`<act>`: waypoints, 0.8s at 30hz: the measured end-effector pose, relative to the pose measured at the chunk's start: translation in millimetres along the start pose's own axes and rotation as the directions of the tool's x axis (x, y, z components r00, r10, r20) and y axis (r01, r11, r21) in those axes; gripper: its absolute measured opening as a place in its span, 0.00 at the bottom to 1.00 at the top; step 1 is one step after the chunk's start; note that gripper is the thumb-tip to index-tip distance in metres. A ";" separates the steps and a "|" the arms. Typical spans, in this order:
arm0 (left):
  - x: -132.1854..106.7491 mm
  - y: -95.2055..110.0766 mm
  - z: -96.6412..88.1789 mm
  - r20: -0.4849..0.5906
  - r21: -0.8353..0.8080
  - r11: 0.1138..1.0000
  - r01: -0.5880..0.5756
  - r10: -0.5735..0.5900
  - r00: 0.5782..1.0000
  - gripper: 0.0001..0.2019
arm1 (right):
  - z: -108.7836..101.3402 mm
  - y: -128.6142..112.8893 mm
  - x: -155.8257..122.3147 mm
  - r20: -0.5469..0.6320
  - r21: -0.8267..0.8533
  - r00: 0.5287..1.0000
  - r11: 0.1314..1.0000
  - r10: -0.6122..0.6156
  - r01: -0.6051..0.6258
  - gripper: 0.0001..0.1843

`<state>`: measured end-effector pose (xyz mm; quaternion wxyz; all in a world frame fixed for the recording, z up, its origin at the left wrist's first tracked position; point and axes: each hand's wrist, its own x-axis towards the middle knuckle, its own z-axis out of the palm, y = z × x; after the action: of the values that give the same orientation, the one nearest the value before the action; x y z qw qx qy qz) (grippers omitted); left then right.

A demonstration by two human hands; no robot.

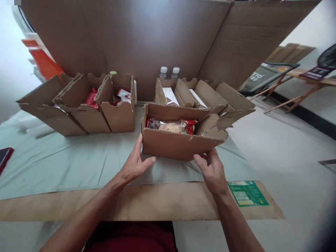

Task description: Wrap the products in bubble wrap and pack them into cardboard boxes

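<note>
A cardboard box (170,145) with an open top is held between my two hands above the cloth-covered table. Inside it lies a clear and red packet of food (173,126). My left hand (135,164) presses against the box's left end, its thumb out in front and its fingertips partly hidden by the box. At the lower right corner, my right hand (211,169) grips the box with the fingers tucked underneath and the thumb in front.
Several similar cardboard boxes (119,119) stand left and right behind the held one. Two bottles (163,72) rise behind the right group. A tall cardboard panel (131,38) backs the table. A green label (248,193) lies at the front edge; a dark red-edged device (5,157) is far left.
</note>
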<state>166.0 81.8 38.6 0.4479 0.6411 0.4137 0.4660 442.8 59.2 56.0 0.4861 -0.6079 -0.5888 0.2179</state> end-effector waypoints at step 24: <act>-55.1 68.2 -44.1 -0.356 0.093 0.993 -0.074 0.103 0.929 0.44 | 31.5 -90.3 -19.1 0.035 0.123 0.986 0.980 -0.164 0.159 0.27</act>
<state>118.7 20.4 98.8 0.3175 0.5799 0.4775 0.5788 366.8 37.1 113.1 0.5242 -0.5228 -0.6329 0.2265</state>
